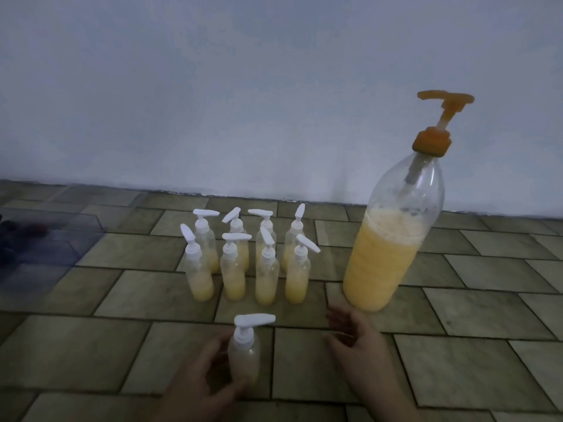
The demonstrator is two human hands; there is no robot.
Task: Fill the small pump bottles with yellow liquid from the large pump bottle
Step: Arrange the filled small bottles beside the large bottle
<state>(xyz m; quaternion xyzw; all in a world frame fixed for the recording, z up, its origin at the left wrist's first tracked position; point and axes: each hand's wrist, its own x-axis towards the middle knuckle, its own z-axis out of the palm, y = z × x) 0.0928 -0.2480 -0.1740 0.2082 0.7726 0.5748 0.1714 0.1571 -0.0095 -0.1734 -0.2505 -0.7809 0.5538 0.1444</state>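
Near the bottom edge, on a floor of greenish-brown tiles laid in offset rows: one small pump bottle, upright, white pump head turned to the right, a little pale yellow liquid low in its clear body. Grasped by the left hand, fingers curled round the left side and thumb across the near front. Just to the right, apart from that bottle, the right hand, fingers loosely spread and relaxed, holding nothing, fingertips pointed toward the far left.

Farther off, at centre: a cluster of eight small pump bottles standing in two rows of four, close together, all capped with white pumps pointing different ways. Each partly filled with yellow liquid (roughly the lower part of each body, levels hard to compare in the blur).

To the right of the cluster, well apart from it: the large pump bottle, a clear plastic bottle leaning slightly to the right in this wide view, yellow liquid up to about two thirds, froth at the surface, orange pump on top with its spout aimed left.

Behind everything, a plain pale wall meeting the floor. At the far left, a dark blurred shape on the tiles, not identifiable.
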